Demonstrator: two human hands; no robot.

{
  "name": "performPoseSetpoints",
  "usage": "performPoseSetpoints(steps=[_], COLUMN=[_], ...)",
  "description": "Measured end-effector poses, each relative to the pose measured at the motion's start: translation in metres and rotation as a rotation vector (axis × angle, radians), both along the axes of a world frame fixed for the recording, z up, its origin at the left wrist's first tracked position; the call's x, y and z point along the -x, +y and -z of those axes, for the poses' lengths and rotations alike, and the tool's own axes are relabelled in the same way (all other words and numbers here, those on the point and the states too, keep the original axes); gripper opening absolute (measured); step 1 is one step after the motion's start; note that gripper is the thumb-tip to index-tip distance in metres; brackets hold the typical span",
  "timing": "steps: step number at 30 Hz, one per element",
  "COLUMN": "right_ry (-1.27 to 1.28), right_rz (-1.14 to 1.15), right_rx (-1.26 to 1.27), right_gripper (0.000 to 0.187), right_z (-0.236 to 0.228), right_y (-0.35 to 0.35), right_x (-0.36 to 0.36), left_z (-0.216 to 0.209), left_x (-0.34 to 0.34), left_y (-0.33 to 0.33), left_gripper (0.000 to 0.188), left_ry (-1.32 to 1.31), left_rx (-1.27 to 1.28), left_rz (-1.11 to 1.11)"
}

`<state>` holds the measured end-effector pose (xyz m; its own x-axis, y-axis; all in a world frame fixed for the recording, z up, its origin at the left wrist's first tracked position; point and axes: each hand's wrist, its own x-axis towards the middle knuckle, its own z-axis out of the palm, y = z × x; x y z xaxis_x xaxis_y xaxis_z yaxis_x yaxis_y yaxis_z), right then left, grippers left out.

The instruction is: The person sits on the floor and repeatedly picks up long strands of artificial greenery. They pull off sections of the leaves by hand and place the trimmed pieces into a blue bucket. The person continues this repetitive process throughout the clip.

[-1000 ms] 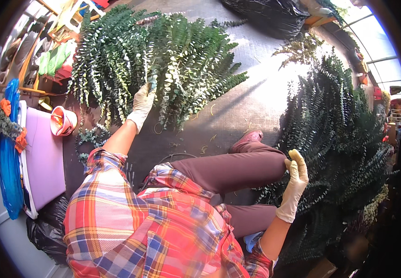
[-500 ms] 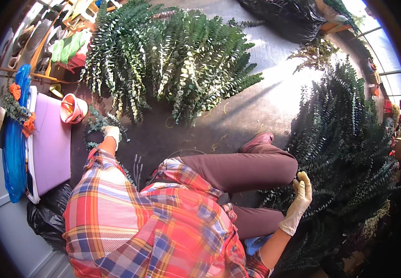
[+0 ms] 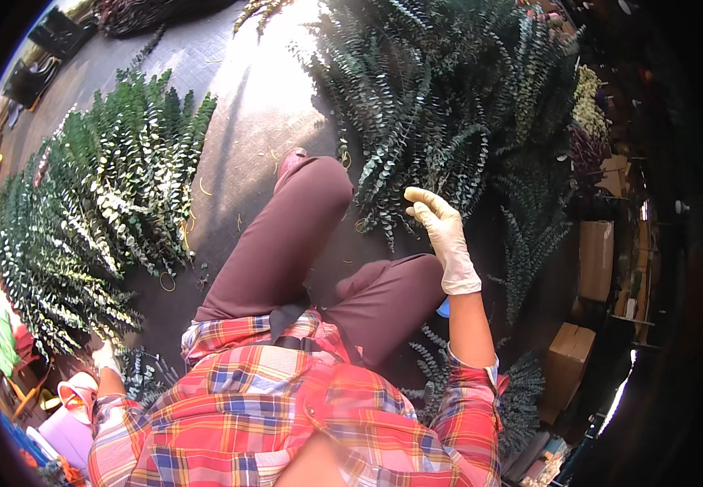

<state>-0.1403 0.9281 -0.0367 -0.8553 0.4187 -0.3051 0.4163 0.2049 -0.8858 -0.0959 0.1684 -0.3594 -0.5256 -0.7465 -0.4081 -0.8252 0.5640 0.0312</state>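
My left hand (image 3: 107, 355), in a pale glove, is low at the left, beside some eucalyptus sprigs (image 3: 139, 373). It is small and blurred there, and I cannot make out its fingers. My right hand (image 3: 442, 231), also gloved, is raised in front of a large pile of dark green eucalyptus branches (image 3: 424, 122). Its fingers are loosely curled, with a gap between thumb and forefinger, and nothing shows between them. Another eucalyptus pile (image 3: 100, 203) lies on the floor to the left, partly sunlit.
A pink bucket (image 3: 78, 393) and a lilac container (image 3: 66, 437) stand at the lower left. Cardboard boxes (image 3: 566, 369) are at the right. Yellow loops (image 3: 168, 282) lie on the dark floor (image 3: 230, 195). More eucalyptus (image 3: 522, 406) is beside my right arm.
The view has swung to the right, so both piles sit further left in it. My right hand is now in front of the right-hand pile; my left hand stays low by the sprigs.
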Motion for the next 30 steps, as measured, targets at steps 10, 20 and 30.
performPoseSetpoints(steps=[10, 20, 30], right_ry=[-0.028, -0.115, -0.210], right_rz=[0.475, 0.413, 0.160], right_rx=[0.146, 0.117, -0.190], right_gripper=[0.045, 0.063, 0.088], right_z=[0.081, 0.180, 0.237], right_y=[0.107, 0.172, 0.213], right_x=[-0.080, 0.002, 0.185], left_z=[-0.127, -0.088, 0.032], left_x=[0.278, 0.327, 0.321], left_y=[0.352, 0.648, 0.657], left_gripper=[0.082, 0.100, 0.085], left_ry=[0.473, -0.070, -0.218], left_rx=[-0.973, -1.214, -1.495], left_rz=[0.469, 0.801, 0.196])
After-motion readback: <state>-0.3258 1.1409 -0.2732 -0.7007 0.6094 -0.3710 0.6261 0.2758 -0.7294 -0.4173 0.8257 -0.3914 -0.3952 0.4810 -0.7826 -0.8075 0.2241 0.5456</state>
